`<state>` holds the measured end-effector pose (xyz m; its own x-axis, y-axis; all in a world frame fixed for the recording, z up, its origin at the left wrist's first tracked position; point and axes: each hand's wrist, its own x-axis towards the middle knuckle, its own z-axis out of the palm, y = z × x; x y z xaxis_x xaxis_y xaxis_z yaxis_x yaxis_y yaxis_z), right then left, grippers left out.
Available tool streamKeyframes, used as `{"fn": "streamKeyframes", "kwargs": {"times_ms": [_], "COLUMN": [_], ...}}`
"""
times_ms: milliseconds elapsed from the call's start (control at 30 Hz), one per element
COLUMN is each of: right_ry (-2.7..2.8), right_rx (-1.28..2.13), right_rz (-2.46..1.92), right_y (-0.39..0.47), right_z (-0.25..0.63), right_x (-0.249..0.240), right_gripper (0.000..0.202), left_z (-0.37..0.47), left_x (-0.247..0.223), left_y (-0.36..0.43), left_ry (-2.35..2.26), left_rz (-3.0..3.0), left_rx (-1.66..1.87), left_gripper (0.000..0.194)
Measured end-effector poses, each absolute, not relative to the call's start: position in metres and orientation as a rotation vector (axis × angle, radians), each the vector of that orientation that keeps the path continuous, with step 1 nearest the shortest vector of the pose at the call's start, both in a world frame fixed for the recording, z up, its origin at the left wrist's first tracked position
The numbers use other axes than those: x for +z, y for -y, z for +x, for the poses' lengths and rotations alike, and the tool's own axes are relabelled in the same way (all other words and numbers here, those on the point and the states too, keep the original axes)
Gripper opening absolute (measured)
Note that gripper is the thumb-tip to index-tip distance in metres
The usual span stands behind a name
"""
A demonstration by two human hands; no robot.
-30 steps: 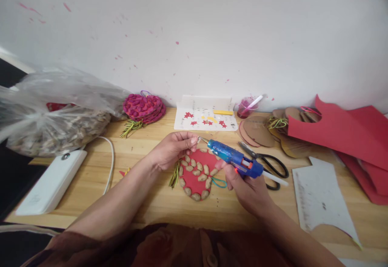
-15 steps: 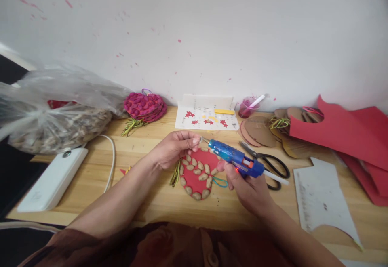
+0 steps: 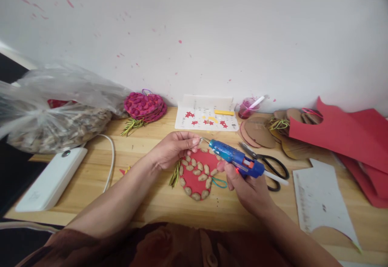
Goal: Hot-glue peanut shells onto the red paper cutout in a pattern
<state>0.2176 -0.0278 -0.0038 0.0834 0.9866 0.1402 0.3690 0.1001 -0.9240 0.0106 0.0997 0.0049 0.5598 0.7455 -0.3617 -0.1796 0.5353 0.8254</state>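
Note:
My right hand (image 3: 247, 188) grips a blue hot glue gun (image 3: 226, 152), its nozzle pointing left and a white glue stick (image 3: 275, 177) jutting from the back. At the nozzle tip, my left hand (image 3: 173, 150) is closed in a pinch; a small pale bit shows at the fingertips, too small to name. Under both hands a red heart-shaped or rounded piece (image 3: 194, 180) lies on the table, with peanuts (image 3: 196, 196) set along its edge and across it. It has a green-yellow tassel (image 3: 175, 175) at its left and a teal loop (image 3: 220, 183) at its right.
Black-handled scissors (image 3: 274, 166) lie right of the glue gun. Left are a bag of peanuts (image 3: 60, 127) and a white power bank (image 3: 51, 180) with a cable. Behind stand pink decorated pieces (image 3: 145, 106), a printed sheet (image 3: 182, 123) and a paint cup (image 3: 247, 109); red sheets (image 3: 339, 133) lie right.
Both hands and the glue gun stay almost in the same place. The view shifts very slightly; nothing is taken hold of or let go.

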Motion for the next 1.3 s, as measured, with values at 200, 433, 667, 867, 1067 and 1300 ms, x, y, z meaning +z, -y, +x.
{"fn": "streamKeyframes", "kwargs": {"times_ms": [200, 433, 667, 867, 1067, 1300], "right_ry": [1.439, 1.443, 1.460, 1.450, 1.466, 1.479], "right_rx": [0.821, 0.791, 0.789, 0.793, 0.786, 0.724], "right_rz": [-1.446, -1.489, -1.506, -1.507, -1.492, -1.504], "right_y": [0.0281, 0.0283, 0.0291, 0.0278, 0.0276, 0.0270], "right_z": [0.2184, 0.2195, 0.2200, 0.2202, 0.2201, 0.2190], "right_x": [-0.0051, -0.0063, -0.0065, -0.0060, -0.0065, -0.0028], "right_gripper": [0.025, 0.027, 0.029, 0.030, 0.026, 0.020], "left_z": [0.0105, 0.0107, 0.0109, 0.0110, 0.0110, 0.0104], "left_x": [0.0058, 0.0054, 0.0062, 0.0070, 0.0055, 0.0048], "left_y": [-0.1000, -0.1006, -0.1008, -0.1008, -0.1014, -0.1016], "left_ry": [-0.776, -0.770, -0.761, -0.762, -0.780, -0.781], "left_rz": [0.826, 0.826, 0.812, 0.804, 0.804, 0.804], "left_rx": [0.617, 0.616, 0.614, 0.614, 0.614, 0.633], "left_gripper": [0.031, 0.031, 0.031, 0.032, 0.034, 0.033]}}
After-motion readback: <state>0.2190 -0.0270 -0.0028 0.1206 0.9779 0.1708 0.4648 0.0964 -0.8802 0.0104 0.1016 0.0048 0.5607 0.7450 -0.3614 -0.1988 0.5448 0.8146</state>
